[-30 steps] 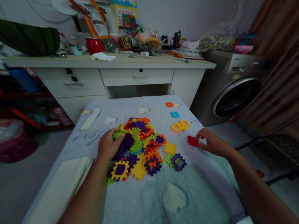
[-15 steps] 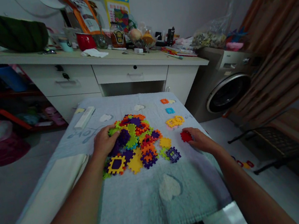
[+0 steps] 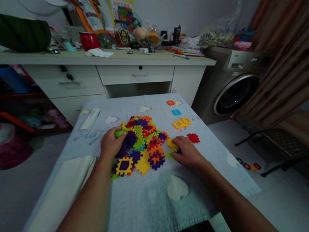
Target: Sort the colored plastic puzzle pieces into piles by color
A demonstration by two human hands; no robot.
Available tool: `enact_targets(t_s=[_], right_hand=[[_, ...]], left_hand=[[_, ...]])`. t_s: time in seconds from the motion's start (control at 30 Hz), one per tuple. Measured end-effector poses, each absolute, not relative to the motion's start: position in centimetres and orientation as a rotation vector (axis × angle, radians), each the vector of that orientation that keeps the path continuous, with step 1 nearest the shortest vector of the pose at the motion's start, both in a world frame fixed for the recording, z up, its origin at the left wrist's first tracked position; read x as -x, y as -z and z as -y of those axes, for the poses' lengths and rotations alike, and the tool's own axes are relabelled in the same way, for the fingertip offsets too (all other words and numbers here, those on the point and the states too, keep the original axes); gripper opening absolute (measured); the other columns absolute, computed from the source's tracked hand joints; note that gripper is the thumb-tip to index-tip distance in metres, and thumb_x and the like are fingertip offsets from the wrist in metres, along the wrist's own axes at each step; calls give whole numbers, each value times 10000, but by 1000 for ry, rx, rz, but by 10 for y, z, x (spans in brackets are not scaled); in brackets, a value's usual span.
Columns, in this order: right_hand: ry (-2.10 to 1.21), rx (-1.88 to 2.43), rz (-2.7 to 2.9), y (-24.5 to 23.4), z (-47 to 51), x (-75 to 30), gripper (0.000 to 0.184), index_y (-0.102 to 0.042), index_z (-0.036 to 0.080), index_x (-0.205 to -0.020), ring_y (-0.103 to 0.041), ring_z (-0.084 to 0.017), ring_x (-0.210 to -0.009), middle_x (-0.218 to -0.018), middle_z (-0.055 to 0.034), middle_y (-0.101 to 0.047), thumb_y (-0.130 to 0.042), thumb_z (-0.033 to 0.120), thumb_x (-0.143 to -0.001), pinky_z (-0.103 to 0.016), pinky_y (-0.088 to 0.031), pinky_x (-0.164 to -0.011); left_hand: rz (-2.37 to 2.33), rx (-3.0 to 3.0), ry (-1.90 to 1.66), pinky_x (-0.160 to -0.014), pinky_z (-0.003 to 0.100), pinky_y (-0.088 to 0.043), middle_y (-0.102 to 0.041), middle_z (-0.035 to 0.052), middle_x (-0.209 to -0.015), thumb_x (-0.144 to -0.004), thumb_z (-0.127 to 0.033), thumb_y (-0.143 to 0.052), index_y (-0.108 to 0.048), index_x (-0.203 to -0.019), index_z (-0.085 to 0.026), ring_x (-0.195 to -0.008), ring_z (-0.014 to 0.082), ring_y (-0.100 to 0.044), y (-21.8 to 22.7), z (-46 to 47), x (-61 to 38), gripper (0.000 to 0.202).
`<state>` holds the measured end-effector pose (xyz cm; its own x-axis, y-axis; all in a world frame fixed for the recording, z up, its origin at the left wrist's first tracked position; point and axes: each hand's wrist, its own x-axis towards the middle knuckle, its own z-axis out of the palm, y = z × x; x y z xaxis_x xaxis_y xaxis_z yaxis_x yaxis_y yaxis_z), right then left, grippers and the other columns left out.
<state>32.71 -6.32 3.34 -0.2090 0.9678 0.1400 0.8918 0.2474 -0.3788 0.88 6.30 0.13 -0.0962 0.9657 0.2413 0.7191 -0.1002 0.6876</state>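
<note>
A heap of interlocking plastic building pieces in purple, yellow, green, orange and red lies on the cloth-covered table. My left hand rests against the heap's left side, its thumb and fingers apart beside a dark purple piece. Over the heap's right edge, my right hand reaches down with thumb and fingers apart around loose pieces. A bit of purple shows between them, and the hand hides most of that piece. To its right lies a red square piece. Yellow pieces, a blue piece and an orange piece line up farther back.
A long white box sits at the table's far left, and a folded pale cloth along its left side. Behind stands a drawer desk crowded with jars and a watermelon. A washing machine and a woven-seat stool are at right.
My right hand has let go of the red piece, which stays on the cloth, and has moved left to the heap's edge. My left hand stays at the heap. The view shifts slightly.
</note>
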Motion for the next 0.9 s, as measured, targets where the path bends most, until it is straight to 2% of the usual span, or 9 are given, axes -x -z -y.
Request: enact_targets(t_s=[0.13,0.23,0.37,0.5,0.67,0.77,0.9], right_hand=[[-272,1696,2038,-23,58,-326,231,-641,168,-1006,-554,-245,-1031,-1084,-112,-634,-603,173,-778,-392,-428,-945],[-267,1641,1971,-23,58,-326,143,-638,185,-946,-565,-238,-976,-1019,-102,-640,-556,195,-829,-385,-439,-914],[-249,1582,1864,-24,62,-325,198,-641,198,-971,-569,-232,-965,-996,-110,-620,-458,258,-923,-377,-459,-897],[-234,1601,1680,-26,60,-331,237,-655,201,-984,-582,-229,-934,-963,-100,-621,-466,330,-924,-376,-473,-873],[-357,1670,1301,-34,29,-368,343,-593,188,-1075,-584,-180,-650,-716,-7,-618,-550,418,-824,-299,-466,-635],[-357,1725,1119,-35,-2,-400,332,-588,182,-951,-580,-176,-589,-642,3,-607,-590,441,-742,-272,-426,-551],[-317,1851,1026,-27,-32,-428,266,-598,174,-809,-583,-175,-564,-595,-19,-613,-554,421,-720,-265,-424,-528]], left_hand=[[-1853,-1836,-999,-966,376,-451,-688,68,-1167,-791,-449,-598,-653,-1127,-233,-1096,253,-615,-2,-63,-9,404],[-1844,-1850,-992,-964,368,-451,-685,69,-1175,-797,-452,-588,-648,-1134,-233,-1097,248,-615,-2,-63,-9,406],[-1854,-1854,-982,-963,378,-452,-678,73,-1197,-802,-450,-580,-649,-1133,-235,-1105,259,-614,-3,-62,-10,400],[-1879,-1849,-976,-970,388,-448,-684,68,-1189,-800,-453,-583,-655,-1121,-244,-1111,267,-614,-5,-62,-11,390],[-1880,-1845,-976,-986,400,-442,-683,89,-1194,-799,-449,-576,-652,-1134,-218,-1114,277,-616,-4,-64,-11,414],[-1876,-1843,-974,-1001,403,-434,-682,86,-1199,-800,-445,-574,-650,-1135,-219,-1131,279,-610,-3,-64,-11,412],[-1868,-1851,-989,-993,397,-441,-684,75,-1195,-802,-445,-569,-651,-1123,-226,-1127,272,-611,-5,-62,-11,397]])
